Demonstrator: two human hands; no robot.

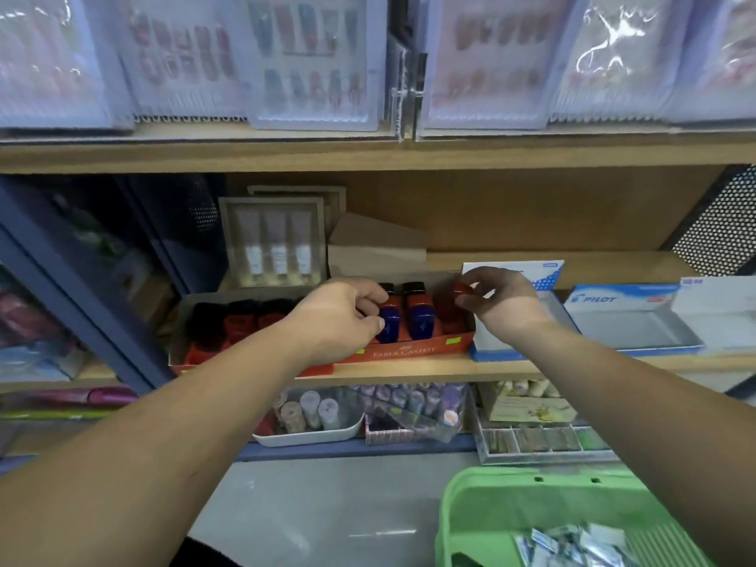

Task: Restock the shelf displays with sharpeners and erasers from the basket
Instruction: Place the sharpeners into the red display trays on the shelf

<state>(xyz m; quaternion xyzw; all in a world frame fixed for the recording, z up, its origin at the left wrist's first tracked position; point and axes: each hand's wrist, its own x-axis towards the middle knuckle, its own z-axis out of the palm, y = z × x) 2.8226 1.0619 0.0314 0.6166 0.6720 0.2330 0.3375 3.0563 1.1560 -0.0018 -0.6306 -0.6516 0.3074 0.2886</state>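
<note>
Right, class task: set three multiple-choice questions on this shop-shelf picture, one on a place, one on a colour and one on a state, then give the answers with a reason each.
1. Where is the green basket?
A. On the top shelf.
B. At the lower right, nearer the person than the shelves.
C. Hanging from the left arm.

2. What colour is the sharpener pinched by the right hand?
A. Red.
B. Green.
C. Yellow.

3. What is the left hand doing?
A. Hanging empty.
B. Pressing flat on the shelf.
C. Gripping a blue sharpener in the red display box.

Answers:
1 B, its rim fills the lower right corner, in front of the shelves.
2 A, it shows red between thumb and fingers.
3 C, the fingers curl round it inside the box.
</note>
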